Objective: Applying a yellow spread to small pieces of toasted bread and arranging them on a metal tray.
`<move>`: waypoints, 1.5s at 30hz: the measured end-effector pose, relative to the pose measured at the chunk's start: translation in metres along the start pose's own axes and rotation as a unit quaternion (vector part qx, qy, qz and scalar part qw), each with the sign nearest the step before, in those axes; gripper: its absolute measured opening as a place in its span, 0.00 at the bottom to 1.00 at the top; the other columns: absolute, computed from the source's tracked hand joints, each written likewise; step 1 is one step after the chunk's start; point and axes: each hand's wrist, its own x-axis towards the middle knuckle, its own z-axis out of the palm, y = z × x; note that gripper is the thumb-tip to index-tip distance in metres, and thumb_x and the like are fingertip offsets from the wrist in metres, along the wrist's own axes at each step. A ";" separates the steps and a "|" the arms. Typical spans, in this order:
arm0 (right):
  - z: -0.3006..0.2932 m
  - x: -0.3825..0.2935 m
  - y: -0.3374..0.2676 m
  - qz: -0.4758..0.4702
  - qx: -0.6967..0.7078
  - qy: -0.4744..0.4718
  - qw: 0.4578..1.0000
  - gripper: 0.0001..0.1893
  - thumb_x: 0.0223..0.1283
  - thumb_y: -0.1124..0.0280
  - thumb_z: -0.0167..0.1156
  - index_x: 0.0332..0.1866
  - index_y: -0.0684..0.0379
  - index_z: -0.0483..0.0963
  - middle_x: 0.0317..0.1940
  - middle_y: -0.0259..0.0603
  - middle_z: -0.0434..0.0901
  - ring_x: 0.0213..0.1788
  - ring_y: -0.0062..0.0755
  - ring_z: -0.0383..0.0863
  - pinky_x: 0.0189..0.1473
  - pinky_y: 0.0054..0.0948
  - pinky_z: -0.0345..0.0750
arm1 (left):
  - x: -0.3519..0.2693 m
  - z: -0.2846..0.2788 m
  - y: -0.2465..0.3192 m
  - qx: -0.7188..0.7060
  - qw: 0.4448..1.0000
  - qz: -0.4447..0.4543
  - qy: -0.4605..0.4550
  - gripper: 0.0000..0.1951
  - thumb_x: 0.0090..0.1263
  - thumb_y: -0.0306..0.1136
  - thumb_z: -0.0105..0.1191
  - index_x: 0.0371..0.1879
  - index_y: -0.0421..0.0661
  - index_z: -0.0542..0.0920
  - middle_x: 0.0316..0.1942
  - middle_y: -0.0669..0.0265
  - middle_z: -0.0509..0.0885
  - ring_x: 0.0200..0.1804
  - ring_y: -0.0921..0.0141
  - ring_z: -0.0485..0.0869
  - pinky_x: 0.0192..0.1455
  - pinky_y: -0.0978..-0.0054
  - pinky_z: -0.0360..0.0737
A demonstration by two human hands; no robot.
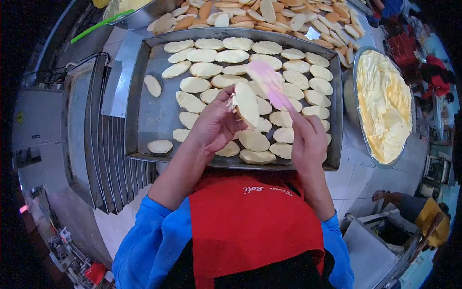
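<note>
My left hand (220, 123) holds an oval bread slice (247, 104) tilted up over the tray, its face covered with pale cream and some cream on my fingertips. In my right hand (309, 141) is a pink spatula (276, 95) with cream on its blade, just right of the slice. Below both hands lies a large metal baking tray (149, 119) with rows of cream-topped oval bread slices (205, 69). Two slices lie apart from the rows, near the tray's left side. To the right stands a metal bowl (364, 139) of whipped yellow cream (384, 104).
Beyond the tray lies a heap of bread slices (234, 14). At the upper left a bowl (144, 18) carries a green-handled utensil (103, 26). Stacked metal trays (97, 144) stand at the left. Other people (433, 220) are at the far right.
</note>
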 end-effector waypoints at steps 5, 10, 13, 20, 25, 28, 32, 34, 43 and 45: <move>-0.031 -0.006 -0.007 -0.040 0.091 -0.133 0.986 0.17 0.43 0.82 0.55 0.42 0.56 0.76 0.22 0.40 0.69 0.25 0.37 0.69 0.28 0.30 0.67 | 0.003 0.002 0.013 0.010 0.981 0.186 0.058 0.24 0.61 0.27 0.49 0.57 0.53 0.60 0.48 0.69 0.70 0.48 0.70 0.74 0.51 0.65 0.76; -0.024 0.001 -0.018 0.021 0.115 -0.080 0.990 0.20 0.39 0.85 0.56 0.43 0.56 0.76 0.22 0.40 0.69 0.26 0.37 0.70 0.27 0.30 0.67 | 0.004 0.001 0.007 0.119 0.957 0.261 0.038 0.25 0.55 0.20 0.52 0.52 0.50 0.60 0.48 0.69 0.69 0.50 0.70 0.72 0.50 0.66 0.75; -0.008 0.009 -0.020 -0.079 0.007 -0.048 0.996 0.20 0.39 0.83 0.54 0.43 0.56 0.75 0.22 0.39 0.68 0.25 0.36 0.70 0.25 0.32 0.66 | 0.003 0.006 0.001 0.161 0.940 0.297 0.041 0.26 0.54 0.18 0.53 0.52 0.50 0.61 0.48 0.67 0.69 0.51 0.70 0.71 0.50 0.67 0.74; -0.018 -0.004 -0.017 0.274 0.226 -0.169 0.919 0.11 0.58 0.78 0.48 0.44 0.63 0.73 0.22 0.36 0.72 0.25 0.22 0.70 0.31 0.20 0.69 | 0.001 -0.003 0.008 0.324 0.831 0.450 0.051 0.27 0.50 0.14 0.53 0.50 0.47 0.61 0.51 0.64 0.66 0.54 0.70 0.68 0.54 0.70 0.70; -0.029 -0.017 -0.020 0.374 0.398 -0.219 0.808 0.11 0.59 0.77 0.49 0.46 0.63 0.72 0.22 0.27 0.70 0.26 0.14 0.66 0.28 0.14 0.65 | -0.019 -0.016 0.025 0.449 0.782 0.407 0.145 0.27 0.49 0.15 0.55 0.48 0.46 0.63 0.51 0.62 0.66 0.52 0.72 0.68 0.53 0.72 0.70; -0.036 -0.025 -0.015 0.372 0.379 -0.161 0.832 0.12 0.59 0.78 0.49 0.47 0.64 0.72 0.23 0.27 0.70 0.25 0.13 0.65 0.27 0.13 0.63 | -0.046 -0.005 0.060 0.441 0.823 0.314 0.171 0.21 0.53 0.19 0.55 0.47 0.40 0.65 0.41 0.64 0.73 0.44 0.74 0.73 0.48 0.78 0.72; -0.035 -0.030 -0.002 0.374 0.388 -0.155 0.828 0.12 0.59 0.77 0.48 0.48 0.64 0.71 0.23 0.28 0.70 0.25 0.12 0.65 0.25 0.11 0.59 | -0.093 -0.012 0.066 0.511 0.818 0.092 0.249 0.19 0.53 0.21 0.55 0.45 0.40 0.68 0.37 0.65 0.75 0.36 0.76 0.76 0.42 0.80 0.74; -0.037 -0.030 -0.001 0.367 0.389 -0.158 0.830 0.12 0.60 0.76 0.48 0.48 0.63 0.71 0.23 0.28 0.70 0.25 0.13 0.65 0.25 0.12 0.59 | -0.112 -0.029 0.057 0.579 0.770 0.004 0.268 0.19 0.50 0.24 0.56 0.42 0.39 0.70 0.32 0.65 0.77 0.30 0.77 0.76 0.35 0.80 0.75; -0.037 -0.025 -0.007 0.329 0.391 -0.137 0.848 0.12 0.59 0.77 0.48 0.47 0.65 0.71 0.24 0.31 0.70 0.26 0.15 0.66 0.27 0.13 0.60 | -0.102 -0.037 0.055 0.721 0.644 -0.167 0.195 0.16 0.47 0.31 0.57 0.35 0.37 0.76 0.24 0.63 0.78 0.28 0.73 0.76 0.33 0.77 0.74; -0.038 -0.027 -0.006 0.329 0.390 -0.132 0.850 0.12 0.59 0.78 0.48 0.47 0.65 0.71 0.25 0.31 0.71 0.26 0.15 0.66 0.27 0.13 0.60 | -0.101 -0.039 0.056 0.728 0.634 -0.191 0.176 0.16 0.47 0.31 0.57 0.35 0.37 0.76 0.24 0.64 0.78 0.28 0.73 0.76 0.33 0.76 0.74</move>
